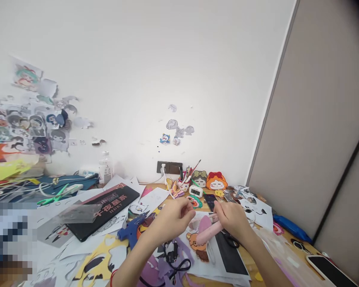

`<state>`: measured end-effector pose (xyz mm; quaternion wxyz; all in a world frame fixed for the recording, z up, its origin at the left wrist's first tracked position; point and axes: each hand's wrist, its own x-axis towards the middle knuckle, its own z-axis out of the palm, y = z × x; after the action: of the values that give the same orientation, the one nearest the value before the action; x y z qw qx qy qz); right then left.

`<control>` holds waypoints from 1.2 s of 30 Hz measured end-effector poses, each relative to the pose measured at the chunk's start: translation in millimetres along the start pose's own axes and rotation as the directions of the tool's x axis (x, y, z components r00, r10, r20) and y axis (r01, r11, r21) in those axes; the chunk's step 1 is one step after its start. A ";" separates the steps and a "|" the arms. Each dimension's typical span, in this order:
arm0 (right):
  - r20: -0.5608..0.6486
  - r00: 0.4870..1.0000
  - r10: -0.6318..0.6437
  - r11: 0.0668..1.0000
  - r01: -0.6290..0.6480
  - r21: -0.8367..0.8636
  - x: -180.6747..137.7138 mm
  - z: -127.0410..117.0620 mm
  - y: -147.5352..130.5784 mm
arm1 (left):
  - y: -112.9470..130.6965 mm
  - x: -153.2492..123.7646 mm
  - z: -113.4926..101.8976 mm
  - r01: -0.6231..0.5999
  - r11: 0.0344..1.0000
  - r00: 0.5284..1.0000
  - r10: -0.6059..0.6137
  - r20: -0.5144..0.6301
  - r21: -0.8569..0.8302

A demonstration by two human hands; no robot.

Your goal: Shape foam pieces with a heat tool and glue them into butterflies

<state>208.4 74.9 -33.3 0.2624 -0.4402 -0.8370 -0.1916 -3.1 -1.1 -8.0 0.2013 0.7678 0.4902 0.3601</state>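
Right of lower center, here: right hand (pixel 233 218) clasped round the upper end of a pink rod-shaped tool (pixel 210 234). Angled down toward lower left, rounded end above an orange cartoon cutout (pixel 193 240); contact or a slight gap, hard to tell. Over to the left hand (pixel 175 217), near lower center, just across from the tool and apart from it: fingers curled in toward the thumb, anything pinched there impossible to make out. So, pink tool low between both hands, gripped by the right alone. Just beside it, a mauve oval piece (pixel 204 224); under the right wrist, black scissors handles (pixel 231 240).

On to the containers! Behind the hands, at the back of the tabletop (pixel 252 264), a patterned pen cup (pixel 184 185) crowded with pens and paintbrushes, some tilting right. Left of center, against the wall, a clear labeled bottle (pixel 105 169), upright, contents too faint to read. Lower left, a clear plastic bag (pixel 79 214), flat across a black folder (pixel 116 202) with red lettering. Far right, a glossy blue pouch (pixel 291 228), contents hidden.
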 end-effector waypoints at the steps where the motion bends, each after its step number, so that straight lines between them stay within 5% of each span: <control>1: 0.008 1.000 0.010 1.000 -0.010 -0.005 -0.7 4.5 1.5 | -1.5 0.6 2.3 -0.006 1.000 1.000 0.006 -0.003 -0.007; 8: -0.021 0.999 -0.034 0.999 0.035 0.036 -0.7 8.3 -2.1 | 0.1 -3.7 6.1 -0.057 0.990 0.998 0.060 0.019 -0.125; 15: -0.216 0.975 -0.054 0.994 0.073 0.083 30.8 -2.8 -9.7 | 5.0 -4.1 -12.8 -0.074 0.944 0.997 0.071 -0.020 -0.323; 22: -0.369 0.927 -0.063 0.992 0.100 0.083 42.9 -9.5 -11.2 | 30.2 -24.2 -45.2 0.086 0.993 0.944 -0.108 -0.311 -0.085; 27: -0.375 0.920 -0.117 0.984 0.159 0.083 32.2 -20.1 -16.2 | 34.2 -20.3 -34.0 0.068 0.979 0.979 -0.028 -0.204 0.192; 36: -0.404 0.902 -0.153 0.970 0.215 0.112 28.0 -32.4 -20.2 | 38.3 -16.1 -13.1 0.039 0.980 0.996 -0.022 -0.092 0.196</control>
<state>187.0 64.0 7.5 0.4387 -0.2901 -0.8174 -0.2350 6.1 -32.8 20.3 0.1075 0.7594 0.5438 0.3406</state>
